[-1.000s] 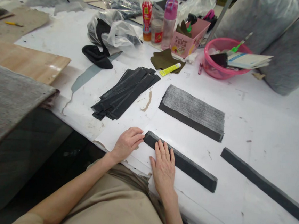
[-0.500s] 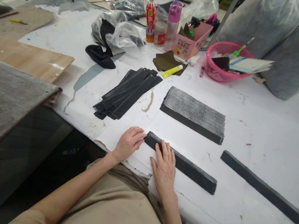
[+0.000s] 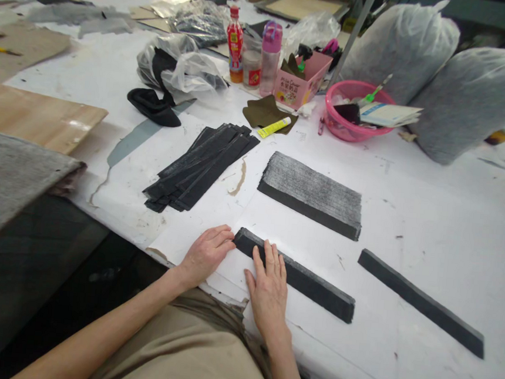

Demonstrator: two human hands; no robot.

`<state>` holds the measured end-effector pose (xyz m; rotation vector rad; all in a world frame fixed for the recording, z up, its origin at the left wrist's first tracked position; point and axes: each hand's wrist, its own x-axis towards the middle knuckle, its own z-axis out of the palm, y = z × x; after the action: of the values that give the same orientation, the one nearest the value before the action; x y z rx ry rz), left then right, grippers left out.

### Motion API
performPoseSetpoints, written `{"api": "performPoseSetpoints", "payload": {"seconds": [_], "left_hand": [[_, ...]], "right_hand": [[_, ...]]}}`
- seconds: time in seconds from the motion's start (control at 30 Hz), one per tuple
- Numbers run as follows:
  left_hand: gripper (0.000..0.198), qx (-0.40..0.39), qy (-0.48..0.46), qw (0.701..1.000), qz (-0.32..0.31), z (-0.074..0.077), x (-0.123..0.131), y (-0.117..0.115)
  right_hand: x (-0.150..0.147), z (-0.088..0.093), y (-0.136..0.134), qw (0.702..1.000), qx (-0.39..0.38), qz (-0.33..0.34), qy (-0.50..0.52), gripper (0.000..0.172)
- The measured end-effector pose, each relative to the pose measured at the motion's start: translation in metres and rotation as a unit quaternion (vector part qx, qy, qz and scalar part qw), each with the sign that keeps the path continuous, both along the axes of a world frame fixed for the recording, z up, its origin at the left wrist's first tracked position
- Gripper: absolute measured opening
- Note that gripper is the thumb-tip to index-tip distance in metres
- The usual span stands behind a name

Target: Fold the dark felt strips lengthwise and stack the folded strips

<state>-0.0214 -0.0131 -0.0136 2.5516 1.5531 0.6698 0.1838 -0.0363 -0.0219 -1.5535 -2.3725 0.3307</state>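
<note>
At the table's [image 3: 408, 227] near edge, the right hand [image 3: 268, 285] lies flat, fingers spread, on a long narrow stack [image 3: 315, 286] of dark strips. The left hand's [image 3: 206, 253] curled fingers butt its end, thumb hidden, so whether it pinches cannot be told. Squaring the stack well probably wants even downward pressure and a gentle endwise nudge; the strips look felt-like, matte and straight-edged.
</note>
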Motion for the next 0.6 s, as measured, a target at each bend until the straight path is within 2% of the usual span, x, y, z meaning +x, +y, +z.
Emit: {"api": "performPoseSetpoints", "payload": {"seconds": [0.13,0.27,0.4,0.5,0.6], "left_hand": [[0.032,0.001,0.027,0.999,-0.042,0.004,0.015,0.002],[0.035,0.006,0.074,0.995,-0.06,-0.003,0.023,-0.001],[0.034,0.01,0.082,0.995,-0.053,-0.009,0.021,-0.005],[0.033,0.008,0.062,0.997,-0.052,-0.008,0.02,-0.004],[0.032,0.002,0.023,0.998,-0.049,-0.006,0.021,0.001]], "right_hand": [[-0.002,0.003,0.001,1.0,-0.006,-0.003,0.006,0.047],[0.008,0.001,-0.003,1.0,-0.014,-0.006,-0.003,0.052],[0.046,-0.004,-0.018,0.999,-0.01,-0.033,-0.037,0.062],[0.083,-0.005,-0.033,0.994,0.011,-0.096,-0.046,0.064],[0.108,-0.003,-0.046,0.984,0.046,-0.169,-0.025,0.058]]}}
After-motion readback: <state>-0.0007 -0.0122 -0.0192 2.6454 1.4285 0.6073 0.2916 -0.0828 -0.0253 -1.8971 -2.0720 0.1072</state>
